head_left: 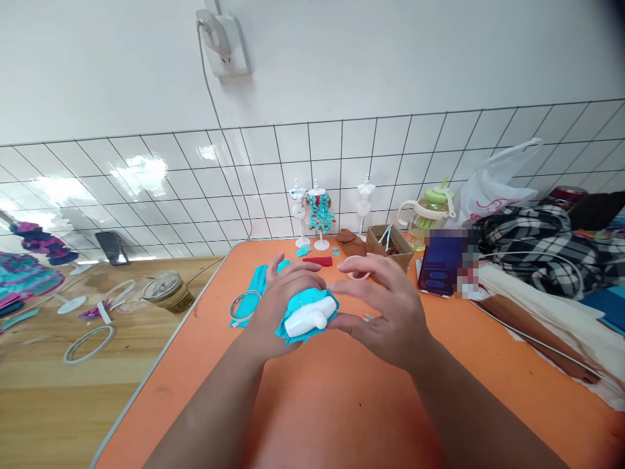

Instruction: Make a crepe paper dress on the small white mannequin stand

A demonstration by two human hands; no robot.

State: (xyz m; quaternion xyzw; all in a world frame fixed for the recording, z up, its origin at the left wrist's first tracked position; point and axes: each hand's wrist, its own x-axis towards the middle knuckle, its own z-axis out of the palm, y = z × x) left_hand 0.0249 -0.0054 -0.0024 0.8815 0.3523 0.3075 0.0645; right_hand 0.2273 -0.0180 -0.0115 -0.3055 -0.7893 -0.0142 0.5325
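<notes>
My left hand (278, 309) is closed around a small white mannequin torso (310, 319) wrapped in turquoise fabric (312, 305), held just above the orange table top (312, 404). My right hand (385, 306) is beside it on the right. Its thumb and fingertips touch the fabric at the torso's right end, the other fingers curved above. A turquoise fabric strip (256, 283) and a tape ring (244, 305) lie just left of my left hand.
Three small mannequin stands (319, 208) line the tiled wall, one in a turquoise ruffled dress. A cardboard box (388, 244), a green-lidded jug (430, 215), a blue packet (442, 267), plaid cloth (532, 241) and a cable lie to the right. A jar (168, 290) sits on the wooden table.
</notes>
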